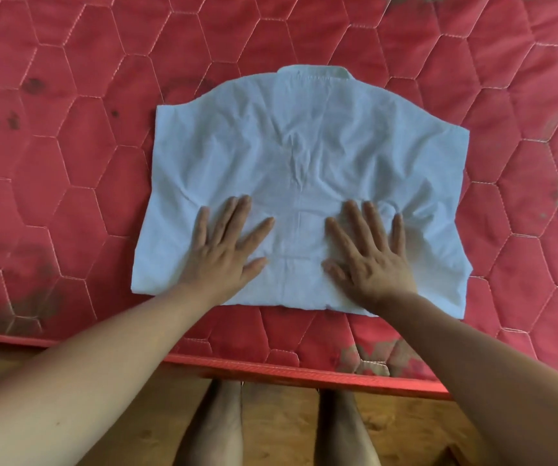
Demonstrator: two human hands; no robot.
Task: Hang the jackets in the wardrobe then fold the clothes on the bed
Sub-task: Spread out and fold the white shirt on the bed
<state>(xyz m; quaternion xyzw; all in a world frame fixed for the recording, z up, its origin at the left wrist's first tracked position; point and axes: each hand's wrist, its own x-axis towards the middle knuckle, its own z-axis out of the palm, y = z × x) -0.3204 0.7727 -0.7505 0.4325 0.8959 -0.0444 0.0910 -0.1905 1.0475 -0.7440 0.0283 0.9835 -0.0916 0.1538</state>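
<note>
A pale blue shirt (304, 156) lies flat on the red quilted mattress (69, 163), collar pointing away from me, its sleeves tucked out of sight. My left hand (227, 250) presses flat on the shirt's lower left part, fingers spread and straight. My right hand (368, 250) lies flat on the lower right part in the same way. The cloth is wrinkled in the middle, between and above my hands.
The mattress edge (304, 368) with red piping runs across the bottom of the view. Below it are a wooden floor (281, 432) and my two legs (217, 428). Dark stains mark the mattress at left and right.
</note>
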